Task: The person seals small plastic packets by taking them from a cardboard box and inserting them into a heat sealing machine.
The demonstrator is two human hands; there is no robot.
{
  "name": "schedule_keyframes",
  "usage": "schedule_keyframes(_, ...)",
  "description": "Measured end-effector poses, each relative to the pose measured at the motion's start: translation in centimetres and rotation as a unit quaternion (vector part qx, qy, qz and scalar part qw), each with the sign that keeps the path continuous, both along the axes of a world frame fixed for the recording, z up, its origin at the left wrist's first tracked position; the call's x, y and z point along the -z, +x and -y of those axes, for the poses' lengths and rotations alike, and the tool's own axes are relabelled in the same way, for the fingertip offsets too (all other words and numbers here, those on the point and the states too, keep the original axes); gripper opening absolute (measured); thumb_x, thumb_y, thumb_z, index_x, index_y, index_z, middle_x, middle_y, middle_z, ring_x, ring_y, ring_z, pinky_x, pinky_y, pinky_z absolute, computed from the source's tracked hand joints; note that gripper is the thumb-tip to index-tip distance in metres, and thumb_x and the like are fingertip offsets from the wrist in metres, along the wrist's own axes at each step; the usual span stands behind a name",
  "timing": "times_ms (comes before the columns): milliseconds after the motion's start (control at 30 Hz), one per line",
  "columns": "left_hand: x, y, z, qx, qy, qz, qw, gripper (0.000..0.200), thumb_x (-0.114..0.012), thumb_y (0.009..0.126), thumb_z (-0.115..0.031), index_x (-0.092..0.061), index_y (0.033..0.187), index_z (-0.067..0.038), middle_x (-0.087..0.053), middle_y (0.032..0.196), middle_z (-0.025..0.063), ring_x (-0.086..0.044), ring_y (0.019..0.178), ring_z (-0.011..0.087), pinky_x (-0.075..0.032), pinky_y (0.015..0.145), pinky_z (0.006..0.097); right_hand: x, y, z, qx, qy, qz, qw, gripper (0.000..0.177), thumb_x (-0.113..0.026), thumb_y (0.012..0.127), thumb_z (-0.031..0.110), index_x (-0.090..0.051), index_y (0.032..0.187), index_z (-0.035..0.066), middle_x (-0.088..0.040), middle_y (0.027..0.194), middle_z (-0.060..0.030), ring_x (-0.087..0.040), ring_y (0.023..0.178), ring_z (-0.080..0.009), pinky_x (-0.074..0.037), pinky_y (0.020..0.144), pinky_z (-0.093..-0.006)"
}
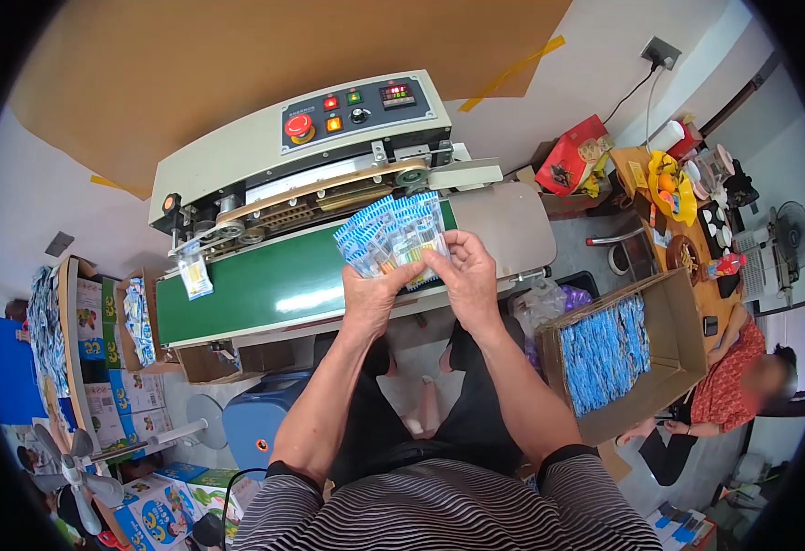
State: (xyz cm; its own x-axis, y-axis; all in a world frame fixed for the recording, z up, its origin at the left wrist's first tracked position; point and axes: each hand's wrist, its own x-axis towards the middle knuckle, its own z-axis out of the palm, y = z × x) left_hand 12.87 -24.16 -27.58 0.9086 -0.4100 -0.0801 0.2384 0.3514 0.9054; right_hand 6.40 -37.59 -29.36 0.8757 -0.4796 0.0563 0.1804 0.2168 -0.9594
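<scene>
My left hand [372, 292] and my right hand [468, 275] hold a fanned bunch of small blue-and-white plastic packets [388, 230] between them, thumbs on the front. The bunch is above the right part of the green conveyor belt [264, 280] of a band sealing machine [228, 151]. At the belt's far left end, one more packet [195, 275] hangs from the sealing band's exit, its lower part over the belt. Lit buttons and a red display show on the control panel [361, 110].
To my right stands an open cardboard box [678, 367] holding many blue packets. A seated person in a red top [737, 376] is beyond it, by a cluttered wooden table [710, 298]. A blue stool [260, 422], a fan [76, 468] and printed cartons [159, 514] are on the left.
</scene>
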Motion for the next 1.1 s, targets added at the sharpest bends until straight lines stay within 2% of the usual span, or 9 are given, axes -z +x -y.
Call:
schedule_keyframes(167, 0.0, 0.6, -0.5, 0.0, 0.006, -0.015, 1.0, 0.041, -0.085, 0.079, 0.002, -0.069, 0.116, 0.0, -0.074, 0.109, 0.008, -0.072, 0.094, 0.0164, -0.058, 0.087, 0.0307, -0.1, 0.4, 0.0, -0.021, -0.017, -0.02, 0.999, 0.025, -0.064, 0.103, 0.012, -0.056, 0.122, -0.002, -0.07, 0.11, -0.0093, -0.067, 0.094, -0.0115, -0.054, 0.086, -0.0263)
schedule_keyframes(233, -0.4, 0.8, -0.7, -0.001, -0.025, -0.067, 0.997, 0.043, -0.085, 0.079, 0.002, -0.068, 0.117, 0.0, -0.074, 0.11, 0.0085, -0.072, 0.095, 0.0169, -0.059, 0.086, 0.0312, -0.3, 0.6, -0.1, -0.028, -0.019, -0.023, 0.999, 0.023, -0.062, 0.105, 0.013, -0.056, 0.122, -0.002, -0.07, 0.11, -0.0089, -0.067, 0.093, -0.0116, -0.055, 0.087, -0.027)
schedule_keyframes(333, -0.4, 1.0, -0.9, -0.002, -0.039, -0.098, 0.994, 0.044, -0.085, 0.079, 0.002, -0.067, 0.118, 0.0, -0.074, 0.11, 0.0092, -0.072, 0.095, 0.0175, -0.06, 0.086, 0.0316, -0.5, 0.8, -0.4, 0.013, 0.05, 0.015, 0.999, 0.025, -0.057, 0.107, 0.02, -0.055, 0.122, -0.001, -0.07, 0.111, -0.0098, -0.069, 0.094, -0.0127, -0.058, 0.084, -0.0295)
schedule_keyframes(467, -0.3, 1.2, -1.0, -0.003, -0.037, -0.098, 0.995, 0.045, -0.085, 0.079, 0.003, -0.066, 0.12, 0.0, -0.073, 0.111, 0.01, -0.072, 0.096, 0.0183, -0.06, 0.087, 0.0322, -1.3, 0.6, -0.4, -0.006, 0.117, -0.004, 0.993, 0.026, -0.055, 0.108, 0.023, -0.055, 0.121, 0.0, -0.07, 0.109, -0.0104, -0.07, 0.094, -0.0151, -0.061, 0.082, -0.0324)
schedule_keyframes(633, 0.3, 1.1, -1.0, -0.021, -0.033, -0.077, 0.996, 0.045, -0.084, 0.079, 0.003, -0.065, 0.12, 0.002, -0.073, 0.112, 0.0107, -0.073, 0.098, 0.0196, -0.06, 0.089, 0.0336, -0.3, 1.2, 1.2, 0.041, 0.09, 0.009, 0.995, 0.025, -0.056, 0.108, 0.023, -0.053, 0.12, 0.001, -0.07, 0.109, -0.0115, -0.072, 0.095, -0.0178, -0.061, 0.084, -0.034)
schedule_keyframes(733, 0.3, 1.1, -1.2, -0.032, -0.03, -0.07, 0.997, 0.046, -0.084, 0.079, 0.003, -0.065, 0.121, 0.003, -0.073, 0.113, 0.0113, -0.073, 0.099, 0.0203, -0.059, 0.091, 0.0343, -1.0, 1.5, 2.6, 0.12, 0.153, -0.053, 0.979, 0.028, -0.057, 0.107, 0.022, -0.056, 0.124, -0.001, -0.071, 0.112, -0.0134, -0.072, 0.097, -0.0199, -0.061, 0.086, -0.0357)
schedule_keyframes(867, 0.5, 1.2, -1.9, -0.046, -0.026, -0.068, 0.996, 0.046, -0.084, 0.079, 0.002, -0.065, 0.121, 0.003, -0.073, 0.114, 0.0124, -0.073, 0.1, 0.021, -0.059, 0.092, 0.0349, -0.4, 2.2, 4.6, 0.074, 0.134, -0.059, 0.986, 0.032, -0.058, 0.106, 0.019, -0.058, 0.129, -0.004, -0.071, 0.115, -0.0151, -0.072, 0.1, -0.0214, -0.061, 0.086, -0.0371)
schedule_keyframes(1100, 0.3, 1.4, -2.3, -0.051, -0.019, -0.067, 0.996, 0.046, -0.084, 0.08, 0.001, -0.065, 0.121, 0.003, -0.073, 0.115, 0.0131, -0.073, 0.101, 0.0215, -0.059, 0.093, 0.0349, -1.2, 4.0, 4.4, 0.039, 0.122, -0.106, 0.986, 0.032, -0.061, 0.104, 0.014, -0.061, 0.129, -0.006, -0.072, 0.116, -0.015, -0.073, 0.099, -0.0215, -0.06, 0.086, -0.0367)
